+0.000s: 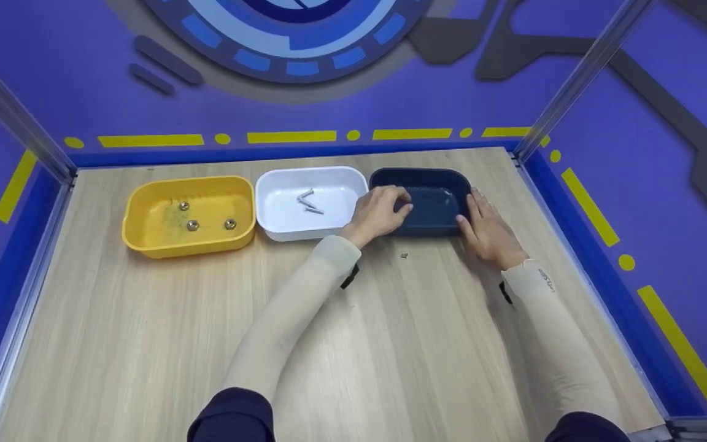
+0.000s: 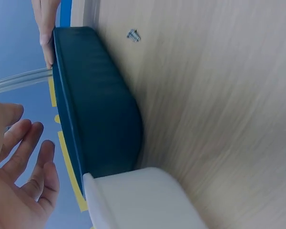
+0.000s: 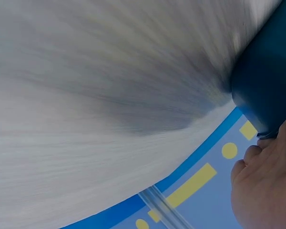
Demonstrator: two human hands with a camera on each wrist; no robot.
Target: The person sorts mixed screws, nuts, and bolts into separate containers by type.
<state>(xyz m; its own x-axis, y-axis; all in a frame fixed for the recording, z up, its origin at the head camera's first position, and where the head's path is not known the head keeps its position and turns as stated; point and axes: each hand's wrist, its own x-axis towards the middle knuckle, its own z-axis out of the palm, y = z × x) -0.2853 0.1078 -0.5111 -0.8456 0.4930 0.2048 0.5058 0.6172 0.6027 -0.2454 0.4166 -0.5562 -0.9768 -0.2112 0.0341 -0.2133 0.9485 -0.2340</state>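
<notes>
A dark blue bin [image 1: 430, 224] stands at the right end of a row of bins. My left hand [image 1: 379, 212] hovers over its left end, fingers loosely bent; the left wrist view shows nothing between the thumb and fingers of this left hand [image 2: 26, 167]. Against the bin's right wall lies my right hand [image 1: 490, 236], its fingers extended along the rim. The right wrist view shows part of that right hand [image 3: 267, 181] beside the dark bin [image 3: 271, 71]. On the table in front of the bin lies a small short screw [image 1: 404, 255], also visible in the left wrist view.
Left of the dark bin stands a white bin [image 1: 280, 231] with several long screws [image 1: 309, 202] in it. Farther left is a yellow bin [image 1: 206, 248] holding three nuts [image 1: 192, 225]. Purple panels [image 1: 304, 116] wall the wooden table [image 1: 353, 356] at the back and sides.
</notes>
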